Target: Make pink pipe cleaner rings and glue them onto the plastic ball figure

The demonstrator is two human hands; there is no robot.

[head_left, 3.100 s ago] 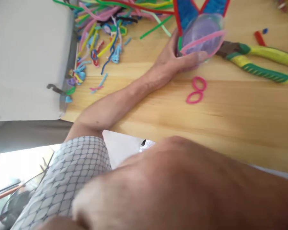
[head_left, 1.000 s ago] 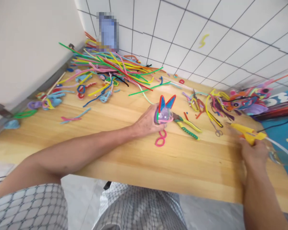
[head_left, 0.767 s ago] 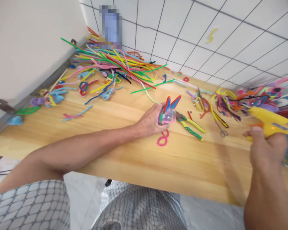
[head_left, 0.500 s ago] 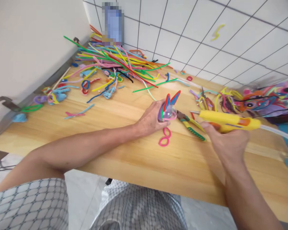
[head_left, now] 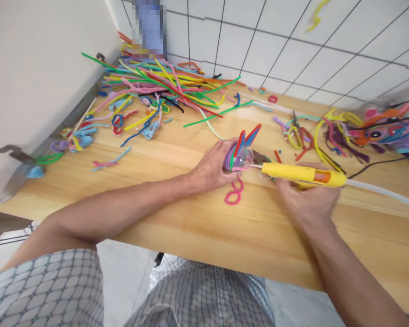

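Note:
My left hand point(head_left: 211, 168) is wrapped round a small craft piece point(head_left: 240, 156), a clear dome with purple, green and pink pipe cleaner around it and two red-and-blue ears pointing up. My right hand point(head_left: 308, 195) grips a yellow glue gun point(head_left: 289, 172), whose metal nozzle points left at the dome's pink edge; whether they touch I cannot tell. Pink pipe cleaner loops point(head_left: 233, 197) lie on the table just below the craft piece. Pliers point(head_left: 260, 159) lie mostly hidden behind the glue gun.
A big heap of coloured pipe cleaners point(head_left: 163, 84) fills the back left of the wooden table point(head_left: 190, 227). Scissors point(head_left: 295, 136) lie at the back right, near yellow strands and colourful finished crafts point(head_left: 377, 131). Twisted pieces point(head_left: 80, 138) sit at the left edge.
My right hand has moved left with the glue gun, bringing its nozzle to the craft piece and covering the pliers. My left hand keeps its hold. The view has shifted slightly.

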